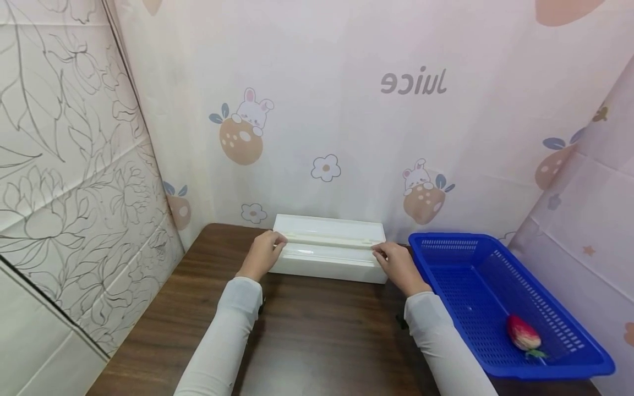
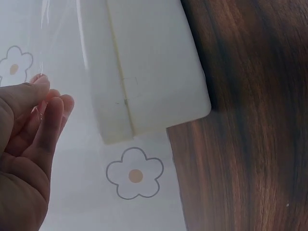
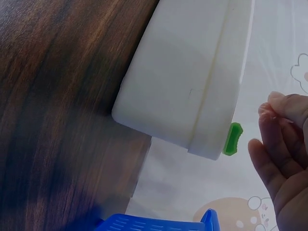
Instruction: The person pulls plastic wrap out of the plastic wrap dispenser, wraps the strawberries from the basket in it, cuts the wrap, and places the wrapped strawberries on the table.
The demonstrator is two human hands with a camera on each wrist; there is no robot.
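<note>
A long white box, which looks like a cling film dispenser, lies at the back of the table against the wall covering. A pale bar runs along its top. My left hand is at the box's left end, thumb and fingertips pinching the edge of a sheet of clear film; the film shows as faint shiny streaks. At the right end, my right hand pinches the film's other side between thumb and fingers. A small green piece sticks out beside the box's edge in the right wrist view.
On the right stands a blue plastic basket with a red strawberry-like item inside. Brown wood-grain table spreads in front of the box. A printed wall covering rises directly behind, with a patterned panel to the left.
</note>
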